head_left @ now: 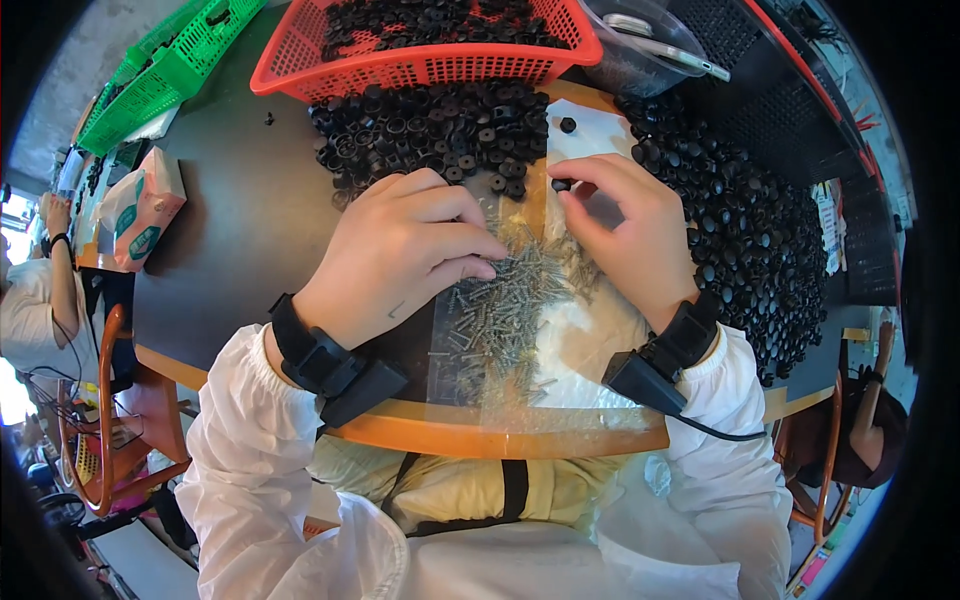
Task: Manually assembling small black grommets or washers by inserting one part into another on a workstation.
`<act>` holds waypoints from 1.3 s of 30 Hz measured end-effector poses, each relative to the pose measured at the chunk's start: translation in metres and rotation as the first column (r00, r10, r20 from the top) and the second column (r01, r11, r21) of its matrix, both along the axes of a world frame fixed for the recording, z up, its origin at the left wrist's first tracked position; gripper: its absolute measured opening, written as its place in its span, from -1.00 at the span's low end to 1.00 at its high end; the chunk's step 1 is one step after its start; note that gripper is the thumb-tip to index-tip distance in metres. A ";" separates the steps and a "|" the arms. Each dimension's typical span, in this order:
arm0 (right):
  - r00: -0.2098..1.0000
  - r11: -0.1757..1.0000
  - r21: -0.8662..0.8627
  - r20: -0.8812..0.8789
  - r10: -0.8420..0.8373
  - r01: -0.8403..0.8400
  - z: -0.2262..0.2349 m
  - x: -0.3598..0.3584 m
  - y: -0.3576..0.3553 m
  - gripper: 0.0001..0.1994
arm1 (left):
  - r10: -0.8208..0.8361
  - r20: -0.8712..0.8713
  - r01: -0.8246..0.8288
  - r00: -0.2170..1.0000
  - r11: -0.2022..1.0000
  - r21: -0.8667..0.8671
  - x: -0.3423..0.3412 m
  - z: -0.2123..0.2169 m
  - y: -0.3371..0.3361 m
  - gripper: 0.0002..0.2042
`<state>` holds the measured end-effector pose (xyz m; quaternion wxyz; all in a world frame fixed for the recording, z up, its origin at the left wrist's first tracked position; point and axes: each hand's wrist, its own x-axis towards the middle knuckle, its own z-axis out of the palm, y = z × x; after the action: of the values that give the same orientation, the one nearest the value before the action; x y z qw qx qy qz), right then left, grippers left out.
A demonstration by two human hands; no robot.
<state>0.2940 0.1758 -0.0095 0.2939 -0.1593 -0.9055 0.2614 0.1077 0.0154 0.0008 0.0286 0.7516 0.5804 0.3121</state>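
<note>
My left hand [400, 240] reaches over a pile of small metal screws [505, 315], its fingertips drawn together at the pile's upper edge. Whether a screw is between those fingers is hidden. Between thumb and forefinger, my right hand [635, 215] pinches a small black knob-like part [562, 185] above a white sheet [590, 125]. Another small black part [568, 125] rests alone on that sheet, just beyond the pinch. Beyond my left hand lies a heap of black ring-shaped and round parts [430, 130]. To the right of my right hand spreads a heap of glossy black caps [750, 240].
A red basket [430, 70] of black parts stands at the back, with a clear tub [650, 60] beside it. Dark crates [770, 90] edge the right side. A tissue pack [150, 210] and green basket [170, 70] are at left. Other people sit at both sides.
</note>
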 end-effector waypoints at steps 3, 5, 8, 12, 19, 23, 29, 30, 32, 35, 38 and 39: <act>1.000 0.993 -0.114 0.013 -0.008 0.009 0.006 0.001 -0.007 -0.76 | 0.014 -0.006 -0.014 1.000 1.000 0.000 -0.001 0.000 -0.001 -0.85; 1.000 0.983 -0.184 0.014 -0.008 0.011 0.008 0.000 -0.009 -0.76 | 0.033 -0.005 -0.033 0.999 0.999 -0.006 -0.001 0.001 -0.002 -0.85; 0.999 0.928 -0.370 -0.025 0.021 -0.029 0.006 0.000 -0.011 -0.73 | 0.050 0.070 -0.050 0.996 0.999 -0.003 0.001 0.002 0.000 -0.85; 0.983 0.816 -0.559 -0.177 0.054 -0.145 0.004 -0.001 -0.016 -0.73 | 0.103 0.329 -0.112 0.939 0.994 0.008 0.006 0.004 -0.003 -0.85; 0.954 0.558 -0.774 -0.232 0.188 -0.298 0.006 0.003 -0.027 -0.73 | 0.091 0.610 -0.110 0.788 0.994 -0.006 0.011 0.005 -0.004 -0.84; 0.952 0.600 -0.740 -0.224 0.209 -0.305 0.010 0.006 -0.031 -0.72 | 0.070 0.573 -0.089 0.817 0.996 0.006 0.011 0.006 -0.002 -0.84; 0.956 0.737 -0.609 -0.195 0.219 -0.293 0.007 0.004 -0.029 -0.72 | 0.015 0.420 -0.096 0.907 0.981 0.172 0.006 0.000 -0.002 -0.78; 0.964 0.770 -0.580 -0.169 0.203 -0.264 0.008 0.004 -0.030 -0.73 | 0.026 0.365 -0.103 0.930 0.976 0.193 0.007 0.000 -0.003 -0.77; 0.972 0.802 -0.549 -0.151 0.182 -0.235 0.010 0.005 -0.033 -0.73 | 0.036 0.310 -0.107 0.950 0.971 0.214 0.008 0.000 -0.003 -0.76; 0.976 0.815 -0.537 -0.151 0.159 -0.216 0.011 0.005 -0.035 -0.73 | 0.037 0.304 -0.108 0.952 0.969 0.220 0.011 0.001 -0.004 -0.76; 0.964 0.770 -0.584 -0.216 0.156 -0.256 0.007 0.006 -0.034 -0.73 | 0.024 0.378 -0.097 0.926 0.980 0.175 0.012 0.002 -0.003 -0.78; 0.952 0.736 -0.611 -0.264 0.158 -0.292 0.006 0.006 -0.033 -0.73 | 0.026 0.409 -0.096 0.912 0.984 0.151 0.013 0.003 -0.003 -0.78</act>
<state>0.2999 0.1431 -0.0037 0.2743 -0.1129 -0.7401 0.6035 0.1211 0.0125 0.0034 0.0751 0.6518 0.5569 0.5093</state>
